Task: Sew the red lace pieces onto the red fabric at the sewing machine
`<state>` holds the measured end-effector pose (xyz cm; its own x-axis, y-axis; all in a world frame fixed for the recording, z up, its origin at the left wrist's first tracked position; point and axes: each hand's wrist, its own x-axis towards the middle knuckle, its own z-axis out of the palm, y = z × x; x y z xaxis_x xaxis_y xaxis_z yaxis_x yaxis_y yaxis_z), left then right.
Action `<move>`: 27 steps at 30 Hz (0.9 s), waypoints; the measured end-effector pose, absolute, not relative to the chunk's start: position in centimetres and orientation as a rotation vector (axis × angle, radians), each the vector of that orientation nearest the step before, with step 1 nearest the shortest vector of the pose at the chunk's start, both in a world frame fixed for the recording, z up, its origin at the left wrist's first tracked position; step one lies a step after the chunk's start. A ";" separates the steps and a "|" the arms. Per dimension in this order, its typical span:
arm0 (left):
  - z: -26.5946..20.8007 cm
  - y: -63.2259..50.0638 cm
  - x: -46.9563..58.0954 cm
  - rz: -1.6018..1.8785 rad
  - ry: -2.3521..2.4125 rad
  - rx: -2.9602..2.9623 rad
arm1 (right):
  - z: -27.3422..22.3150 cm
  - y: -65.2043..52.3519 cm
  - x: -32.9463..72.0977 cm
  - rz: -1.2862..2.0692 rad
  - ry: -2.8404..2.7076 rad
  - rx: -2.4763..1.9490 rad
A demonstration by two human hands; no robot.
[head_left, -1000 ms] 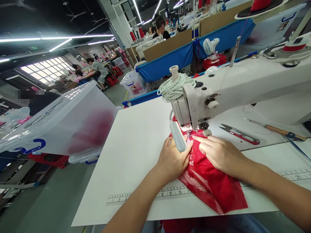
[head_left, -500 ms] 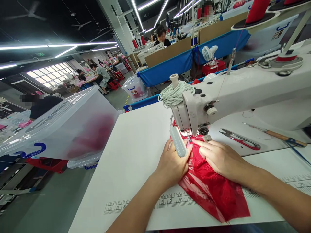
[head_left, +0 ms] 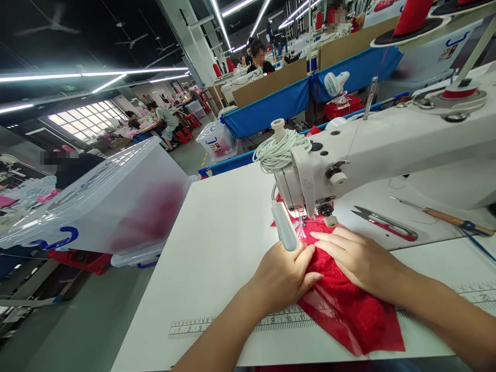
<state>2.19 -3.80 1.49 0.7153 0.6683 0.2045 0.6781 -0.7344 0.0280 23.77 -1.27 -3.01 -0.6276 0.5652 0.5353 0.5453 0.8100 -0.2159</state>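
Red lace fabric (head_left: 349,305) with a sheer edge lies bunched under the needle area of a white sewing machine (head_left: 387,134) and spreads toward the table's front edge. My left hand (head_left: 282,274) rests on its left side, thumb and forefinger apart; a pale elongated machine attachment (head_left: 285,226) hides part of its other fingers. On the right of the fabric my right hand (head_left: 360,258) lies flat, fingers stretched toward the presser foot (head_left: 302,221). Both hands sit just in front of the foot, pressing the cloth against the table.
Thread snips (head_left: 387,223) and a wooden-handled awl (head_left: 457,217) lie right of the needle. A ruler strip (head_left: 217,324) runs along the white table (head_left: 209,248). Pale cord (head_left: 281,150) is coiled on the machine head. A clear plastic bin (head_left: 135,206) stands at left.
My left hand has drawn back from the presser foot, its thumb now spread away from the forefinger. My right hand has shifted slightly back and right, and the fabric's near end has moved right.
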 end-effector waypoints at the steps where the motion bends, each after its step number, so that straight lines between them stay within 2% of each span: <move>1: 1.5 -3.9 2.2 -0.336 -1.101 -2.863 | -3.0 -1.3 23.8 0.004 -2.390 -0.821; 5: 1.7 -4.4 2.3 -0.353 -1.073 -2.947 | -2.6 -1.1 24.0 -0.079 -2.440 -0.798; 8: 1.8 -4.5 2.3 -0.310 -1.054 -3.025 | -2.4 -1.0 24.0 -0.010 -2.453 -0.819; 12: 1.0 -3.9 2.3 -0.278 -1.096 -2.844 | -2.4 -1.0 24.0 0.039 -2.453 -0.831; 16: 0.3 -2.8 2.5 -0.430 -0.948 -2.677 | -2.6 -1.1 24.1 0.006 -2.478 -0.846; 21: 0.5 -2.7 2.2 -0.433 -0.879 -2.754 | -2.5 -1.2 24.0 0.038 -2.446 -0.884; 27: 1.2 -3.5 2.3 -0.414 -1.097 -2.847 | -2.6 -1.2 24.0 0.118 -2.441 -0.830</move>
<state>2.31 -3.52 1.17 0.7104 0.6497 0.2707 0.6664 -0.7446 0.0381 24.03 -1.24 -2.65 -0.6560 0.5860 0.4757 0.5374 0.8052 -0.2508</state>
